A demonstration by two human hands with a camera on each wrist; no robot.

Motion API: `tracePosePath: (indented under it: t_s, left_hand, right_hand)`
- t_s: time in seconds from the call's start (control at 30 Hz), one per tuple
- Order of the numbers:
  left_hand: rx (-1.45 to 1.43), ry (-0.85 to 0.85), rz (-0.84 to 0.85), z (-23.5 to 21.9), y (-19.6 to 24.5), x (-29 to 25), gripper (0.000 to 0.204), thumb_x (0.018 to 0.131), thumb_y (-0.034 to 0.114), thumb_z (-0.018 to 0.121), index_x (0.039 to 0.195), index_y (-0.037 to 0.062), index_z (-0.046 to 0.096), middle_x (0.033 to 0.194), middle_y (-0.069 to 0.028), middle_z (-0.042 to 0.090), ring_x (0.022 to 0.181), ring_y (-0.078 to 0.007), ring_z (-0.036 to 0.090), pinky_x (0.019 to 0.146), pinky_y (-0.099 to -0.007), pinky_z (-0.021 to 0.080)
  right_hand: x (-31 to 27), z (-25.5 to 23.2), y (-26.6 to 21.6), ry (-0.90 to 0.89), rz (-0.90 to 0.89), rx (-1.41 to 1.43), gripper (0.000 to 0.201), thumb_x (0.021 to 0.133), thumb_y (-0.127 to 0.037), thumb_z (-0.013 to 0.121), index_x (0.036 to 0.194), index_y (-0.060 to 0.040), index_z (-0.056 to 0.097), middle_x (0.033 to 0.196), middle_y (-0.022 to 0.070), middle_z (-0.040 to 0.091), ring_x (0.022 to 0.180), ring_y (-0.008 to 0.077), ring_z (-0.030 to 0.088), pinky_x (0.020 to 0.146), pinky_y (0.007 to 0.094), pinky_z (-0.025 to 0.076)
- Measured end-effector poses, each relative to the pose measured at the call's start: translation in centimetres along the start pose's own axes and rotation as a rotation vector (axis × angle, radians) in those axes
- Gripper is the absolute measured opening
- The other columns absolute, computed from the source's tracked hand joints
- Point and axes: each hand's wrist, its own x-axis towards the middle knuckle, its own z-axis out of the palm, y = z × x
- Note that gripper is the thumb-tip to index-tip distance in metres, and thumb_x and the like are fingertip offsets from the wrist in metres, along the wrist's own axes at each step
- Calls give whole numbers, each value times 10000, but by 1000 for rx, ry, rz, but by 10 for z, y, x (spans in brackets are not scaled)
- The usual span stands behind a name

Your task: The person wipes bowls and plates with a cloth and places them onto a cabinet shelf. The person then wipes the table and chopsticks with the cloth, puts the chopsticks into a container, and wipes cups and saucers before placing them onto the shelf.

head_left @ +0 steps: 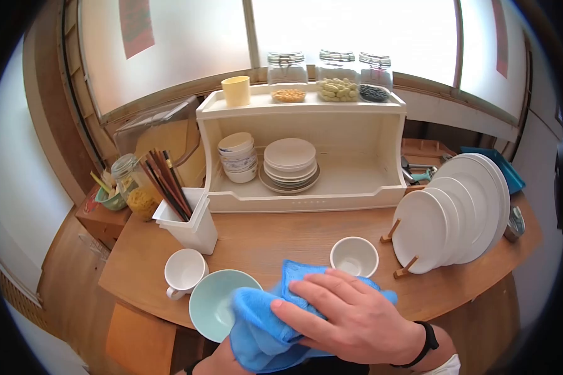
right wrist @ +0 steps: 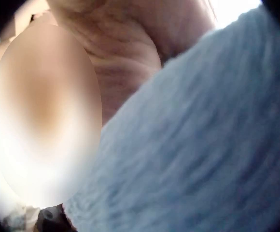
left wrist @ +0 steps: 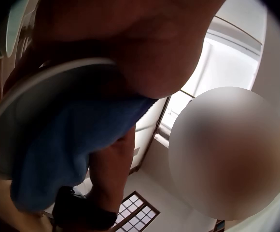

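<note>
A blue cloth [head_left: 263, 322] is bunched at the front of the table, between both hands. My right hand [head_left: 350, 315] grips it from above, fingers spread across its folds. Mostly covered by the cloth, my left hand [head_left: 220, 361] shows at the bottom. In the left wrist view, the left hand [left wrist: 145, 53] holds a round dish [left wrist: 2, 130] with a thin pale rim by its edge, and the cloth [left wrist: 77, 140] lies against it. Cloth hides the dish from the head view. Beside the cloth stand a pale green bowl [head_left: 216, 303] and a small white bowl [head_left: 354, 256].
A white mug [head_left: 186, 271] and a white chopstick holder [head_left: 197, 228] stand left. Plates [head_left: 420, 231] fill a wooden rack at right. Behind, a cream shelf [head_left: 356, 147] holds stacked bowls [head_left: 238, 159], plates [head_left: 289, 153], a yellow cup [head_left: 236, 91] and glass jars [head_left: 338, 78].
</note>
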Motion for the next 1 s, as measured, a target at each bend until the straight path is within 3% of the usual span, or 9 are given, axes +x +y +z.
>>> tracePosePath:
  t_s: [0.07, 0.13, 0.23, 0.33, 0.4, 0.67, 0.8, 0.87, 1.0]
  left_hand:
    - [-10, 74, 57, 6, 8, -11, 621, 970, 246, 569, 1490, 56, 287, 1463, -173, 391, 1338, -272, 408, 1109, -413, 332]
    - [-24, 157, 122, 10, 10, -24, 609, 976, 233, 552, 1488, 41, 282, 1449, -165, 403, 1328, -257, 415, 1103, -399, 337]
    - [-50, 278, 244, 10, 6, -39, 590, 985, 213, 525, 1485, 20, 276, 1426, -152, 421, 1312, -233, 425, 1095, -379, 344]
    - [-75, 326, 243, 10, -14, -57, 638, 956, 215, 574, 1490, 31, 277, 1440, -172, 418, 1332, -258, 414, 1104, -389, 336]
    - [-223, 360, 431, 22, -24, -46, 751, 874, 209, 665, 1490, 25, 276, 1425, -211, 449, 1333, -287, 429, 1109, -399, 331]
    - [-30, -121, 506, 24, -72, -30, 781, 858, 196, 684, 1487, 4, 263, 1406, -222, 468, 1311, -317, 447, 1109, -431, 329]
    - [-314, 12, 384, 29, -31, -34, 699, 859, 168, 697, 1438, 15, 337, 1382, -271, 472, 1282, -381, 465, 1092, -486, 335]
    - [580, -1, 898, 21, 26, -14, 567, 881, 172, 683, 1365, 44, 419, 1355, -329, 465, 1250, -443, 481, 1066, -532, 349]
    - [202, 165, 757, 29, 4, -15, 412, 947, 128, 588, 1339, 69, 476, 1358, -334, 456, 1219, -433, 513, 1023, -508, 409]
  right_hand:
    - [-8, 4, 10, -43, -76, -76, 359, 793, -174, 651, 1131, -71, 587, 899, 98, 594, 802, 245, 626, 682, 321, 527]
    - [-15, -6, 23, -109, 3, -8, 382, 768, -166, 710, 1113, -53, 592, 947, 111, 649, 826, 254, 664, 695, 332, 538]
    - [-34, 13, 34, 217, 195, 513, 409, 758, -94, 734, 1146, -10, 635, 995, 143, 685, 877, 301, 678, 778, 356, 546]
    - [-45, 43, 6, 525, 394, 537, 434, 761, -125, 763, 1158, 1, 642, 1042, 163, 677, 951, 307, 666, 853, 412, 526]
    - [-59, 81, -31, 782, 904, 1610, 468, 743, -47, 739, 1198, -35, 628, 1080, 136, 687, 936, 320, 686, 801, 429, 556]
    - [-67, 89, -22, 817, 850, 1584, 468, 754, -57, 733, 1206, -29, 618, 1075, 136, 688, 931, 316, 687, 800, 423, 556]
    - [-62, 92, -22, 815, 823, 1580, 467, 760, -63, 730, 1211, -25, 612, 1073, 137, 689, 927, 314, 688, 800, 419, 557]
    - [-62, 93, -21, 818, 810, 1580, 467, 763, -66, 728, 1213, -23, 609, 1072, 137, 689, 926, 313, 688, 800, 417, 557]
    - [-64, 90, -20, 828, 787, 1559, 468, 769, -73, 725, 1218, -20, 603, 1069, 137, 690, 922, 311, 689, 799, 414, 557]
